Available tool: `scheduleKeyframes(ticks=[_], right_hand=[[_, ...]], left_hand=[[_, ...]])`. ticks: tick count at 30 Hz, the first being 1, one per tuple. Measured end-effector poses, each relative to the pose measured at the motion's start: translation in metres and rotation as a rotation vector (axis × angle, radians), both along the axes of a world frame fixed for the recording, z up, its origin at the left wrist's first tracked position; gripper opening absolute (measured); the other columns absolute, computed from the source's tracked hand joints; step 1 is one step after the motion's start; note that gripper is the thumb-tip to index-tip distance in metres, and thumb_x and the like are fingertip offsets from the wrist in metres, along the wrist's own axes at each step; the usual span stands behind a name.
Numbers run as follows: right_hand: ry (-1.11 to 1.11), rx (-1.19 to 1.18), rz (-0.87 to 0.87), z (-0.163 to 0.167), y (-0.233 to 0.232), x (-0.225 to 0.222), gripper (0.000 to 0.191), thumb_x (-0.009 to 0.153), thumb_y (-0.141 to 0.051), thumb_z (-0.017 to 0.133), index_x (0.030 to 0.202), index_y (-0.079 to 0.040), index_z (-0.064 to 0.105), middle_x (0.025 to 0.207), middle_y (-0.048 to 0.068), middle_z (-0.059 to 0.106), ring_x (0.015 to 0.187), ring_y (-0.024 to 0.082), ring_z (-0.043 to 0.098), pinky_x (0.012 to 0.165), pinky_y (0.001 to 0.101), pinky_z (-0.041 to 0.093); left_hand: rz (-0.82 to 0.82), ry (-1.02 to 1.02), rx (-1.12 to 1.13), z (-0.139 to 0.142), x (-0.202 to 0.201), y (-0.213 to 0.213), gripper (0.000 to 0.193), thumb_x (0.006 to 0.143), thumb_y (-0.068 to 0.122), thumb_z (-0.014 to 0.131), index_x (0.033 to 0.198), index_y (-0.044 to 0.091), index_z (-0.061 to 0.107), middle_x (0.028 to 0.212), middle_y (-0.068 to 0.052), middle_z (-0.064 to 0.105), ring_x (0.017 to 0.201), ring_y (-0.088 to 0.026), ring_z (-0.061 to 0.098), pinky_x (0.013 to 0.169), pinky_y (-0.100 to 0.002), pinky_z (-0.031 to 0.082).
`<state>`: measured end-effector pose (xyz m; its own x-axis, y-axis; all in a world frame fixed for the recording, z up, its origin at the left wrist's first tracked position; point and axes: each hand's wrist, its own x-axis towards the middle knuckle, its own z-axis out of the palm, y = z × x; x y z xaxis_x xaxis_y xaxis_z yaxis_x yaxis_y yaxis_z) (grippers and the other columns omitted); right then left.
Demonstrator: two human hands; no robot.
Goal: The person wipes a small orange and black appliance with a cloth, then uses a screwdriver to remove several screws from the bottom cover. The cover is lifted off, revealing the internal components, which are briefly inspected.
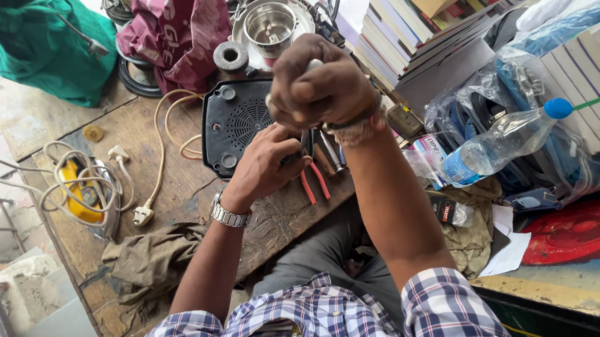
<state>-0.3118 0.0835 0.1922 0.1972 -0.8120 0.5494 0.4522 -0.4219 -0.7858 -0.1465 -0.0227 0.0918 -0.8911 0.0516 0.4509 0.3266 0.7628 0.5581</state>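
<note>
Black appliance base (237, 121), vented underside up, lying on the wooden worktop (175, 196) beside its cream cord and plug (143, 215). Right hand (325, 88) raised above it, grip closing tight around a white-tipped tool handle (312, 64). Left hand (266, 163) reaching down at the base's near edge, fingers curling around dark tool handles next to red-handled pliers (313, 183); exact pinch not showing. Steel jar (270, 27) and plastic water bottle (500, 141) standing near. Risk, judging from this: raised tool slipping under force and striking the left hand working just beneath.
</note>
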Motion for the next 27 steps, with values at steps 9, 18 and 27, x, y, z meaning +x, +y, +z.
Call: scheduleKeyframes(ticks=[9, 18, 27], right_hand=[[0.154, -0.087, -1.505, -0.014, 0.011, 0.087, 0.024, 0.114, -0.023, 0.063, 0.113, 0.001, 0.067, 0.074, 0.005, 0.062, 0.056, 0.007, 0.045, 0.052, 0.0226, 0.036], [0.131, -0.052, -0.323, 0.014, 0.007, 0.016, 0.021, 0.102, -0.025, 0.062, 0.093, -0.008, 0.068, 0.060, -0.003, 0.055, 0.047, 0.004, 0.050, 0.045, 0.0215, 0.043], [0.341, -0.157, -1.050, -0.013, 0.008, 0.045, 0.034, 0.107, -0.035, 0.059, 0.104, -0.001, 0.063, 0.069, 0.002, 0.062, 0.057, 0.006, 0.062, 0.052, 0.0210, 0.051]], left_hand=[[-0.017, 0.066, 0.005, -0.008, -0.001, 0.001, 0.024, 0.081, 0.017, 0.078, 0.103, 0.007, 0.076, 0.125, -0.011, 0.065, 0.115, -0.032, 0.061, 0.100, -0.046, 0.047], [-0.005, -0.015, -0.053, -0.002, 0.004, 0.002, 0.048, 0.074, 0.031, 0.089, 0.102, 0.003, 0.062, 0.131, -0.016, 0.059, 0.120, -0.037, 0.055, 0.103, -0.048, 0.044], [0.049, -0.120, -0.072, -0.007, 0.004, 0.003, 0.054, 0.070, 0.030, 0.091, 0.101, 0.000, 0.058, 0.131, -0.017, 0.055, 0.125, -0.037, 0.053, 0.108, -0.049, 0.043]])
